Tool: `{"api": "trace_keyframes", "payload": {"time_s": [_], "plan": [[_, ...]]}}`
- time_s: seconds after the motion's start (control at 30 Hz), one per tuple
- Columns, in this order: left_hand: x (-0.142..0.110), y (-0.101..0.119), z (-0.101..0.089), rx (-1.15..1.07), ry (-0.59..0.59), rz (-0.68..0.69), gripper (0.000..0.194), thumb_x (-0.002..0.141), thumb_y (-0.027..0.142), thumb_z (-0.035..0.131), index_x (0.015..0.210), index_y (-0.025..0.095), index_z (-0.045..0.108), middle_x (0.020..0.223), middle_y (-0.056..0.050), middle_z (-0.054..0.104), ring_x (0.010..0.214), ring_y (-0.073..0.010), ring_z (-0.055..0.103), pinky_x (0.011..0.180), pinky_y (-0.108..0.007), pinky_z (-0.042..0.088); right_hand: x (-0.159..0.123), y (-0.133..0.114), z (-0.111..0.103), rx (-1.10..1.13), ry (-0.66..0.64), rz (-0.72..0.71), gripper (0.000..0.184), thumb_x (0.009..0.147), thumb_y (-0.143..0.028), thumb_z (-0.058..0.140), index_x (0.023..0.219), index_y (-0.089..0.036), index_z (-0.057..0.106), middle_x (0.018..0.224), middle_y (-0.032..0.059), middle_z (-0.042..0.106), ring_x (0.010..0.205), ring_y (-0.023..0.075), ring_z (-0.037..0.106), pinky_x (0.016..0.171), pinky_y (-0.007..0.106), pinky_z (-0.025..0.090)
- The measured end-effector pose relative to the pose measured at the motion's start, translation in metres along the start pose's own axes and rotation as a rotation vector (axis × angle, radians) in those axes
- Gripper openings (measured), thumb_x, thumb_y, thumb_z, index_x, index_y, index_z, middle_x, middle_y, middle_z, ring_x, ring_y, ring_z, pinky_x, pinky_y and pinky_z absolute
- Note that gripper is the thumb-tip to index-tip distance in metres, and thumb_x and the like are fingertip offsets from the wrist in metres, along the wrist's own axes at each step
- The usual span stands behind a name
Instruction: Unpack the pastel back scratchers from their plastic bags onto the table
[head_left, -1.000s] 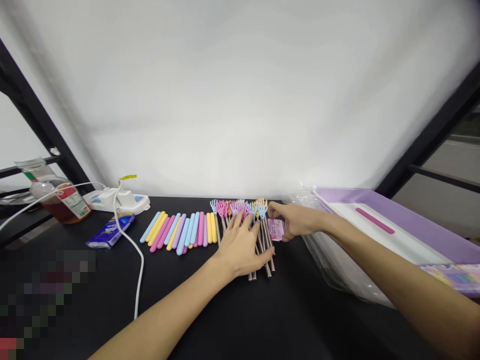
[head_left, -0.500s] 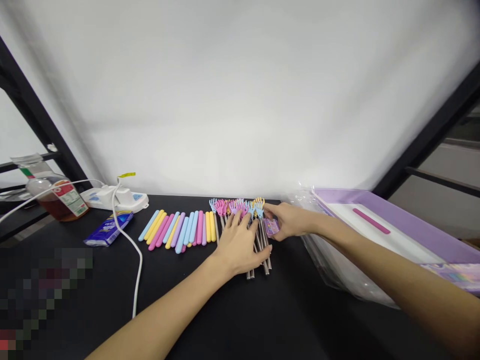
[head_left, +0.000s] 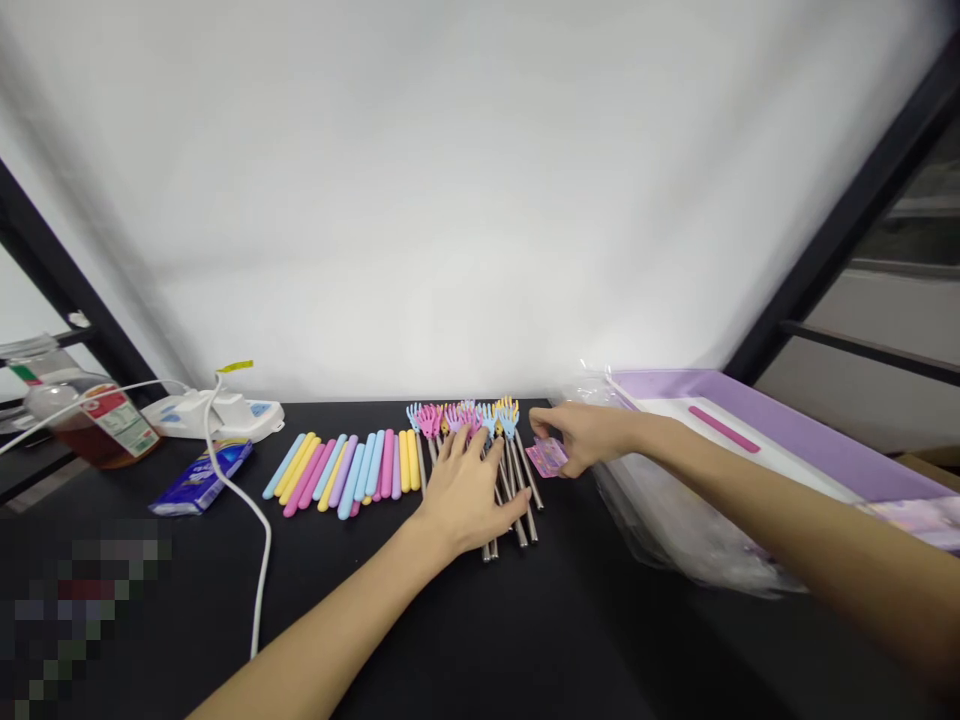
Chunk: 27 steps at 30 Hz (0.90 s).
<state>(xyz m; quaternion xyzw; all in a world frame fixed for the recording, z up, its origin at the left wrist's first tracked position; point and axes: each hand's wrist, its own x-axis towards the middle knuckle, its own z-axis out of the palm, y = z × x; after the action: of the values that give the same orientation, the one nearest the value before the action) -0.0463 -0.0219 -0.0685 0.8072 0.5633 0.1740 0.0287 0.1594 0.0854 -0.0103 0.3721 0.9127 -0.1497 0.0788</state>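
Note:
My left hand (head_left: 466, 490) lies flat with its fingers spread on a bundle of metal rods (head_left: 517, 500) that end in small coloured claw heads (head_left: 461, 415) on the black table. My right hand (head_left: 585, 435) is just right of the rods and pinches a small pink and purple card (head_left: 547, 457) that rests at the table surface. A row of pastel tubes (head_left: 345, 465) in yellow, pink, blue and purple lies left of the rods.
A purple tray (head_left: 795, 440) with a pink stick (head_left: 724, 428) and clear plastic bags (head_left: 660, 520) sits at the right. At the left are a white power strip (head_left: 217, 415) with its cable (head_left: 259, 540), a blue packet (head_left: 201, 478) and a bottle (head_left: 82, 415).
My right hand has drawn the pink card a little to the right, away from the rods. My left hand stays flat on the rods. The camera has tilted slightly.

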Motion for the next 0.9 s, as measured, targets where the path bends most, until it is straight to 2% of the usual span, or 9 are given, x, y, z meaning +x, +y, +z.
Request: {"api": "trace_keyframes", "payload": {"time_s": [0.2, 0.3, 0.4, 0.47, 0.53, 0.63, 0.73, 0.9], "plan": [[0.000, -0.001, 0.002, 0.017, 0.013, 0.007, 0.071, 0.090, 0.060, 0.046, 0.143, 0.014, 0.048, 0.150, -0.017, 0.044, 0.146, -0.0390, 0.026, 0.120, -0.056, 0.025, 0.005, -0.004, -0.001, 0.086, -0.033, -0.031, 0.048, 0.058, -0.027, 0.075, 0.092, -0.023, 0.042, 0.065, -0.0081, 0.050, 0.058, 0.0138, 0.049, 0.056, 0.025, 0.032], [0.000, -0.001, 0.001, 0.009, 0.052, 0.049, 0.066, 0.090, 0.059, 0.047, 0.142, 0.019, 0.049, 0.150, -0.015, 0.044, 0.145, -0.0397, 0.027, 0.119, -0.059, 0.027, 0.000, -0.008, -0.008, 0.016, 0.029, 0.001, 0.045, 0.059, -0.030, 0.075, 0.092, -0.022, 0.045, 0.074, -0.0034, 0.056, 0.065, 0.0163, 0.053, 0.057, 0.025, 0.033], [0.000, 0.000, -0.003, -0.022, 0.057, 0.202, 0.046, 0.094, 0.052, 0.045, 0.132, 0.028, 0.057, 0.151, -0.009, 0.042, 0.146, -0.0372, 0.025, 0.119, -0.058, 0.028, -0.008, -0.016, -0.016, -0.078, 0.090, 0.166, 0.031, 0.066, -0.025, 0.069, 0.088, -0.020, 0.048, 0.083, 0.0039, 0.061, 0.073, 0.0200, 0.058, 0.058, 0.027, 0.034], [0.001, 0.001, -0.005, -0.040, 0.034, 0.285, 0.039, 0.097, 0.048, 0.041, 0.125, 0.029, 0.061, 0.150, -0.007, 0.042, 0.146, -0.0351, 0.025, 0.119, -0.058, 0.027, -0.010, -0.023, -0.019, -0.048, 0.047, 0.322, 0.025, 0.070, -0.018, 0.064, 0.092, -0.017, 0.051, 0.083, 0.0069, 0.064, 0.069, 0.0201, 0.061, 0.056, 0.027, 0.036], [0.003, 0.002, -0.005, -0.047, 0.012, 0.306, 0.039, 0.099, 0.046, 0.038, 0.122, 0.029, 0.063, 0.148, -0.007, 0.043, 0.145, -0.0343, 0.026, 0.119, -0.059, 0.026, -0.010, -0.029, -0.018, 0.019, 0.000, 0.425, 0.026, 0.073, -0.013, 0.060, 0.098, -0.014, 0.054, 0.078, 0.0078, 0.066, 0.060, 0.0189, 0.063, 0.053, 0.027, 0.038], [0.009, 0.004, -0.003, -0.039, -0.001, 0.313, 0.038, 0.100, 0.044, 0.037, 0.120, 0.028, 0.065, 0.145, -0.008, 0.044, 0.143, -0.0336, 0.029, 0.119, -0.058, 0.027, -0.006, -0.034, -0.012, 0.097, -0.016, 0.493, 0.023, 0.078, -0.015, 0.059, 0.101, -0.011, 0.057, 0.070, 0.0084, 0.067, 0.054, 0.0187, 0.064, 0.049, 0.026, 0.042], [0.017, 0.005, -0.003, -0.019, 0.003, 0.330, 0.034, 0.099, 0.038, 0.039, 0.114, 0.026, 0.067, 0.139, -0.008, 0.048, 0.140, -0.0319, 0.033, 0.117, -0.056, 0.031, 0.000, -0.032, -0.005, 0.163, 0.009, 0.547, 0.022, 0.083, -0.018, 0.058, 0.102, -0.009, 0.058, 0.074, 0.0101, 0.069, 0.050, 0.0175, 0.064, 0.045, 0.025, 0.045], [0.023, 0.005, -0.005, -0.021, -0.021, 0.336, 0.032, 0.089, 0.044, 0.058, 0.113, 0.024, 0.066, 0.137, -0.010, 0.049, 0.136, -0.0331, 0.037, 0.115, -0.055, 0.035, 0.005, -0.028, 0.002, 0.229, 0.077, 0.590, 0.032, 0.086, -0.032, 0.063, 0.109, -0.010, 0.058, 0.084, 0.0098, 0.071, 0.045, 0.0138, 0.062, 0.042, 0.024, 0.048]]}}
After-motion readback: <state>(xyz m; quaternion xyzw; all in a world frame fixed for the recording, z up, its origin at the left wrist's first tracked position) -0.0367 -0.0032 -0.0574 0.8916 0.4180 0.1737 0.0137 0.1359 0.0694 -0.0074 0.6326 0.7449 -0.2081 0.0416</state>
